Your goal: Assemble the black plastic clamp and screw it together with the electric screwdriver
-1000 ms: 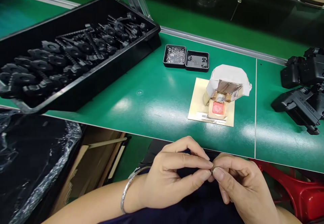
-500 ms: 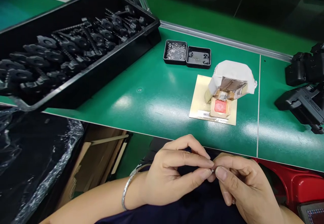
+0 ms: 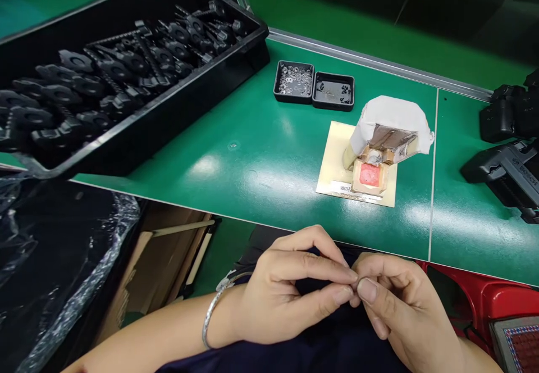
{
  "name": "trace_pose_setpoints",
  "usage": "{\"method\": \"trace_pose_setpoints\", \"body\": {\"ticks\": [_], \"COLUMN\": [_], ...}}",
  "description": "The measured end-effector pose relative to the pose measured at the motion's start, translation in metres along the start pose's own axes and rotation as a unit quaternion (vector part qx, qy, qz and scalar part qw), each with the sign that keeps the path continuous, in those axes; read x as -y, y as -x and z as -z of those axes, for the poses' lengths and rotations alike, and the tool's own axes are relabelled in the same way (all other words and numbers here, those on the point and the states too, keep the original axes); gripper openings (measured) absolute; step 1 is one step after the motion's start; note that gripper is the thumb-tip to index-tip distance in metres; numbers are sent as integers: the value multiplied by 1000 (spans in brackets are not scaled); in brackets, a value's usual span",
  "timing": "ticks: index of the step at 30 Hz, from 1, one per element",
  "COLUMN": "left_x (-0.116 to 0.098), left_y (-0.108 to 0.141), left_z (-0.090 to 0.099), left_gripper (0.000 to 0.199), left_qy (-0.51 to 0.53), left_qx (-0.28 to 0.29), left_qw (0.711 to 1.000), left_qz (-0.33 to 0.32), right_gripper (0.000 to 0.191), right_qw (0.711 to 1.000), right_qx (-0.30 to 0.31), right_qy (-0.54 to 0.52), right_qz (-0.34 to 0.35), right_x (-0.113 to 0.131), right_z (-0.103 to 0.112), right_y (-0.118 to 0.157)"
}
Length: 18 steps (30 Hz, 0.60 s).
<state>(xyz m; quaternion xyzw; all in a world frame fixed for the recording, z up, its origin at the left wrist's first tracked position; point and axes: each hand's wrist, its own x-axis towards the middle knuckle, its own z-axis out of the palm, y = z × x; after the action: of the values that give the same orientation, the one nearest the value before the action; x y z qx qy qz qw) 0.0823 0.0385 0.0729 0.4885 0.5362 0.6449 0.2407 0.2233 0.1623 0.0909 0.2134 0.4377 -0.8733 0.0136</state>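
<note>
- Counter (image 3: 252,176), green-topped, carries most of the things; its middle lies bare, likely so the hands have a free path.
- Black bin (image 3: 181,103) slants over the counter's left end, from near edge to far edge, its high walls probably meant to keep the heaped dark parts (image 3: 113,69) together.
- Black housings (image 3: 511,171) stand by the counter's right side, cut off by the view, grouped apart from the bin; blurred lettering on one seems to read BOSCH.
- White-topped fixture (image 3: 391,114) sits between the counter's middle and right side, nearer the near edge, its red pad (image 3: 369,174) facing the person, presumably for easy access.
- Left hand (image 3: 290,289) and right hand (image 3: 404,300) meet just off the near edge, fingertips pinched narrow, a grip that suits something very small.
- Two small trays, one of silvery rings (image 3: 290,99) and one of black bits (image 3: 332,105), adjoin near the far edge, perhaps to keep the kinds separate.
- Paper label (image 3: 340,186) on the fixture's base starts "MM3"; the rest is unreadable.
- Tiny piece (image 3: 354,285) lies between both hands' fingertips, too hidden to identify.
</note>
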Motion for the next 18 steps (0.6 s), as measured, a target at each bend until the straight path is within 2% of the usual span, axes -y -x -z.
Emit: {"method": "trace_pose_setpoints", "body": {"ticks": [3,8,12,18], "left_x": [-1,-4,-4,-5], "left_y": [1,1,1,0], "left_z": [1,0,-1,0], "left_gripper": [7,4,7,5], "left_qy": [-1,12,17,14], "left_qx": [-2,8,5,10], "left_qw": [1000,1000,1000,1000], "left_qz": [-6,-3,-8,-11], "right_gripper": [22,18,17,26], "right_qw": [991,954,941,943], "right_qx": [50,129,146,152], "right_qy": [-116,-261,-291,-279], "right_qz": [-34,-77,-89,-98], "right_x": [-3,-7,-8,-8], "right_z": [2,2,1,0], "right_y": [-4,-12,-14,-14]}}
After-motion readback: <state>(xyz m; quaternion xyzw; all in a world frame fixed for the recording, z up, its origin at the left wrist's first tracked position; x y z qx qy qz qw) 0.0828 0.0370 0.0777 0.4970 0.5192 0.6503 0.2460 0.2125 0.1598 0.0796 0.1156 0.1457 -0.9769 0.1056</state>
